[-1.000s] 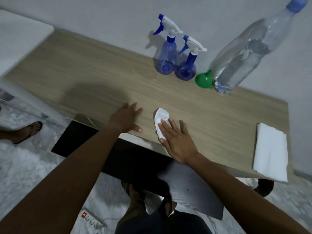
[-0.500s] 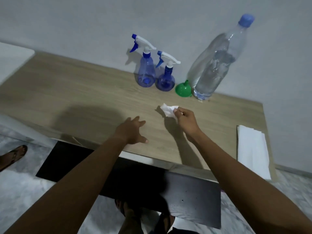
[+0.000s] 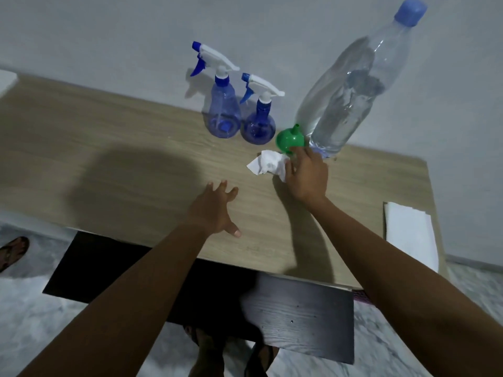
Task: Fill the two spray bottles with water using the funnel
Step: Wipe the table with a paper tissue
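Plain pale grey wall (image 3: 109,28) runs along the far side, unmarked. Light wood-grain table (image 3: 109,148) stands flush against it, long edge left to right. Dark woodgrain lower shelf (image 3: 299,317) juts out under the near edge. Floor (image 3: 40,322) is grey-white marbled tile. Corner of a white surface (image 3: 6,80) at far left. Dim indoor light, soft broad shadow (image 3: 136,186) on the tabletop, left of centre.

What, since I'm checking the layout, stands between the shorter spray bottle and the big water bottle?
The green funnel, spout up, stands between the shorter spray bottle and the water bottle; the head view shows it.
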`<state>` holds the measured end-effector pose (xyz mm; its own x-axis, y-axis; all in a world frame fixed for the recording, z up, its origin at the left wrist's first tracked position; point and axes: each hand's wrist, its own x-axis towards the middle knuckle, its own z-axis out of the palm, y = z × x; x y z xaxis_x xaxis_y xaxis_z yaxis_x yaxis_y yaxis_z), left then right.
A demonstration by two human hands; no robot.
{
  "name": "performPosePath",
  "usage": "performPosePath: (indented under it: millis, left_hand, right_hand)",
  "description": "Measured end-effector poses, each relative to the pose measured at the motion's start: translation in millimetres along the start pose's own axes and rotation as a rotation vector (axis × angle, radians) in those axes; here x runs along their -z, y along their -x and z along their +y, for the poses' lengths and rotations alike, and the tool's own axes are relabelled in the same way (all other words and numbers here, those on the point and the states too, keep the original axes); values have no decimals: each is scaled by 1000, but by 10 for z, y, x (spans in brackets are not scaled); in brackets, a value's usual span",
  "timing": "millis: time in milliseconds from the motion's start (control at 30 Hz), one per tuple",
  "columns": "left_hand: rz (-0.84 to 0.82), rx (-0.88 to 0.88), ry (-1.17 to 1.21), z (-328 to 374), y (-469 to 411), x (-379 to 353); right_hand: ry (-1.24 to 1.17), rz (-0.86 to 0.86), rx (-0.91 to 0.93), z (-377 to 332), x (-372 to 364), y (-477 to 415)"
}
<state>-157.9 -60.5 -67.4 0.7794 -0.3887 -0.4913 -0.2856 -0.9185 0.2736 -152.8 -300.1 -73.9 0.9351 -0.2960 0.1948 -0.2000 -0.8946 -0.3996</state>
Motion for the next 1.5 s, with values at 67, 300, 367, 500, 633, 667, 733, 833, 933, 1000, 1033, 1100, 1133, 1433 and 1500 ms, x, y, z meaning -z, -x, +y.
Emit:
performPosePath:
  millis: [67,300,367,500,633,667,733,833,933,1000,1033,1100,1133,1433,1500]
  left_hand:
    - [-5,7,10,6,8,13]
    - [-35,16,26,21,23,42]
    - [-39,16,24,23,21,43]
    - [-43,16,6,14,21,39]
    - [-53,14,-24,29,16,50]
    - [-51,17,-22,33,16,49]
    - [-47,21,-18,29,8,43]
    - [-45,21,-11,16,-4,24]
    - [-47,17,-5,11,-13,17]
    - [-46,17,-2,6,-17,15]
    - [-46,20,3,6,-16,13]
    - [-46,22,7,9,-15,7]
    - [-47,24,9,10,-15,3]
    - [-41,49,49,42,-2,6]
    - [-24,47,72,38,3,-3]
  right_hand:
    - [-1,-121,265,27,-45,41]
    - [137,-532,385,-111,-358,167]
    - [148,-532,460,-180,-391,237]
    - [223,-495,506,-174,-374,302]
    - [213,-483,329,-10,-296,187]
    - [220,-471,284,46,-271,155]
    - [232,-452,217,160,-226,121]
    - [222,-415,128,296,-148,140]
    - [213,-401,69,321,-119,171]
    - [189,-393,38,281,-124,177]
    - [175,-397,22,262,-123,177]
    - [156,-413,2,246,-107,168]
    - [149,-418,-3,246,-99,162]
    - [-52,-594,-16,41,74,545]
    - [-84,-655,-6,-41,128,739]
